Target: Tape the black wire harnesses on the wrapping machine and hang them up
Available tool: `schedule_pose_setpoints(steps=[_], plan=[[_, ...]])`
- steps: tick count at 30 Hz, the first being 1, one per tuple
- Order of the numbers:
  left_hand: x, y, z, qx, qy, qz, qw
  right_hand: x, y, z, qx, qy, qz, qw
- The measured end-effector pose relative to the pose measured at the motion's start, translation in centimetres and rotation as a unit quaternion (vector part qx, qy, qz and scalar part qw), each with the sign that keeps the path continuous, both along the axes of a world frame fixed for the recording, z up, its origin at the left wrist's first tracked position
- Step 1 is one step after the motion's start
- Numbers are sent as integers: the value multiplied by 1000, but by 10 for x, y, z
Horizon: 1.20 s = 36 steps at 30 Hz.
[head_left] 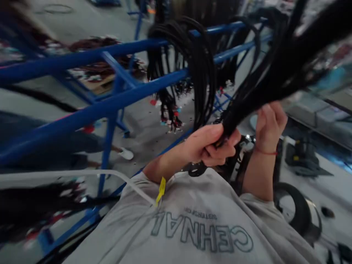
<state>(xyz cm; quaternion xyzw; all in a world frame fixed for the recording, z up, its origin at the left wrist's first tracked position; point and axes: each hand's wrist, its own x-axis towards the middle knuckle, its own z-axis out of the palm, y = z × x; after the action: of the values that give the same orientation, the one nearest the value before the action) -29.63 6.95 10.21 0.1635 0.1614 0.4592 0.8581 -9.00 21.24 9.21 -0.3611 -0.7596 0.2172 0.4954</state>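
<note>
My left hand (pixel 216 146) is wrapped round a thick bundle of black cables (pixel 255 80). From that fist the bundle runs up to the upper right, and a short loop of cable hangs below it. My right hand (pixel 271 123), with a thin red cord at the wrist, is just under the bundle's lower edge. Its fingers are curled closed; whether they grip the bundle or something small cannot be made out. More black cables (pixel 202 73) drape over a blue metal rack (pixel 154 86) in front of me, with small coloured connectors (pixel 173 117) at their lower ends.
A white tube (pixel 82 174) crosses at left, near a yellow tag (pixel 161 191). Another person's shoe (pixel 126 154) shows beyond the rack. At right, a machine with a black round wheel (pixel 295 209) stands by a pale worktop (pixel 310 190). Heaped cables (pixel 96 55) lie behind the rack.
</note>
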Motion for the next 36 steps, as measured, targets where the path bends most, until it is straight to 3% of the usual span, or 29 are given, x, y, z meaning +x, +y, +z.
schedule_pose_setpoints(steps=[2, 5, 7, 10, 12, 14, 16, 18, 20, 22, 23, 25, 28, 29, 31, 33, 34, 36], plan=[[39, 25, -21, 12, -15, -156, 988, 46, -46, -15, -80, 31, -13, 996], [109, 47, -56, -16, 18, -373, 927, 86, -87, -18, -132, 129, -71, 980], [149, 47, -75, -57, 67, -469, 879, 104, -100, -18, -132, 197, -68, 969], [190, 39, -93, -53, 78, -572, 815, 122, -117, -22, -116, 305, 21, 945], [209, 34, -98, 3, 26, -614, 789, 126, -131, -25, -69, 392, 44, 916], [227, 32, -100, 87, -25, -615, 783, 126, -144, -24, -31, 460, 0, 887], [242, 30, -102, 201, -29, -572, 794, 126, -154, -24, -35, 480, -119, 869], [255, 30, -104, 348, 47, -470, 810, 131, -160, -26, -46, 461, -277, 842], [264, 30, -109, 487, 187, -318, 792, 147, -163, -31, -32, 450, -399, 798], [268, 35, -115, 576, 310, -221, 724, 173, -169, -37, -42, 480, -436, 760], [267, 39, -118, 604, 340, -221, 686, 189, -173, -38, -60, 507, -428, 746], [262, 50, -126, 628, 337, -293, 638, 221, -184, -42, -109, 556, -385, 728], [246, 72, -133, 594, 286, -462, 594, 245, -204, -60, -160, 581, -341, 722], [239, 80, -134, 571, 276, -527, 565, 242, -211, -71, -191, 572, -336, 723], [223, 95, -136, 517, 262, -660, 478, 223, -222, -102, -290, 543, -319, 720], [206, 108, -139, 452, 259, -751, 406, 197, -231, -136, -418, 526, -258, 694], [197, 113, -142, 422, 269, -772, 393, 187, -233, -153, -468, 533, -217, 671], [183, 120, -150, 373, 299, -777, 410, 179, -233, -181, -499, 580, -176, 619]])
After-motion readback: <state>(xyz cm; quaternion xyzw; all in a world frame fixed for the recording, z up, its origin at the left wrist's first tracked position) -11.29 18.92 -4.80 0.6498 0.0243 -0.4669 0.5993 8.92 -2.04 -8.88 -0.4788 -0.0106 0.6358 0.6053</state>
